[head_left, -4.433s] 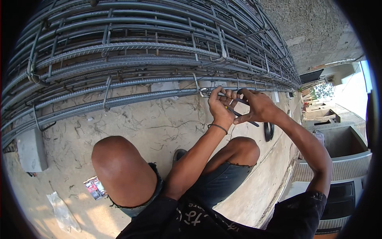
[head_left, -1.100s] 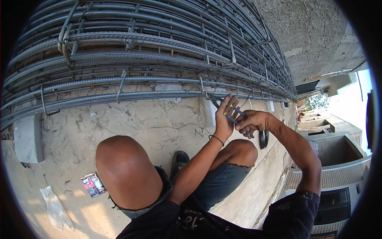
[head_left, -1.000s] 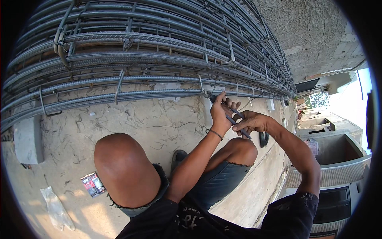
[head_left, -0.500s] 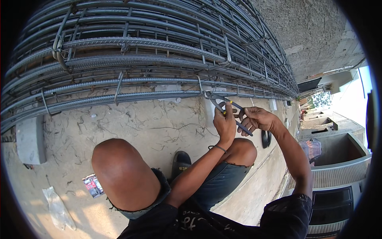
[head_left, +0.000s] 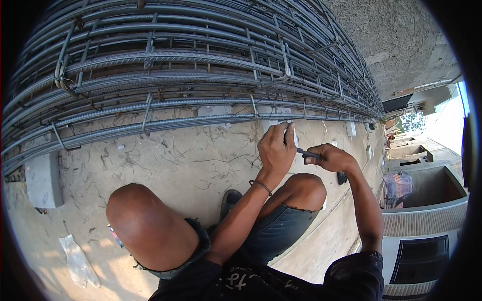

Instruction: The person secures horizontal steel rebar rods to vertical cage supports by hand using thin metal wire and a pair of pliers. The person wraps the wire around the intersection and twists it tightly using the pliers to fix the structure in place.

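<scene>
My left hand (head_left: pixel 275 150) is closed just below the lowest bundle of ribbed rebar (head_left: pixel 211 119), its fingers curled and hiding whatever they hold. To its right, my right hand (head_left: pixel 329 158) grips the dark handles of a hand tool (head_left: pixel 304 153), drawn close together. The tool's head is hidden behind my left hand. Above both hands lie stacked steel reinforcement cages (head_left: pixel 191 60) with bent stirrups and wire ties.
Concrete blocks (head_left: pixel 42 178) sit under the rebar. A clear plastic bag (head_left: pixel 78 258) and wire scraps lie on the concrete floor (head_left: pixel 175 160). My bent knees (head_left: pixel 145 223) are below. A black coil (head_left: pixel 341 177) lies rightward; rough wall and low buildings stand beyond.
The tool's handles, spread apart half a second ago, are closed together in my right hand. My left hand has shifted left and up, over the tool's head.
</scene>
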